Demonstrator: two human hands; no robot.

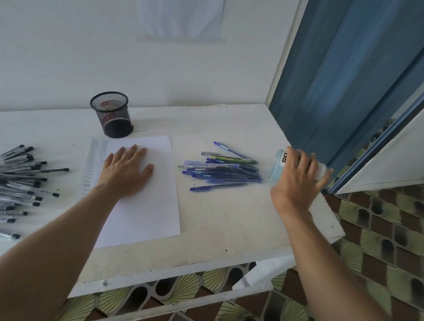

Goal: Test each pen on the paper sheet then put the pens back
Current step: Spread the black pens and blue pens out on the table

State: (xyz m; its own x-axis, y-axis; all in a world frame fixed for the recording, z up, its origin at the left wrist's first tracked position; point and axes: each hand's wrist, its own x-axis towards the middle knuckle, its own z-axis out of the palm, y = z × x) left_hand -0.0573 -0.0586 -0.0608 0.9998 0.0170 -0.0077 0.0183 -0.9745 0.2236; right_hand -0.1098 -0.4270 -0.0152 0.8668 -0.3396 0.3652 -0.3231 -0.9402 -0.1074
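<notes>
Pale-blue cup (278,167) is being gripped by curled right fingers (309,165), paper sheet (148,206) being pinned by flat left fingers (133,152); testing is seemingly being set up, one of the blue pens (222,172) needed next

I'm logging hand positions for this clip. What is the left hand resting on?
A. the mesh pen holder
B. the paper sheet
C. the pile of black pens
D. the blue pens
B: the left hand lies flat, fingers straight, on the paper sheet; the right hand grips the tipped cup.
</notes>
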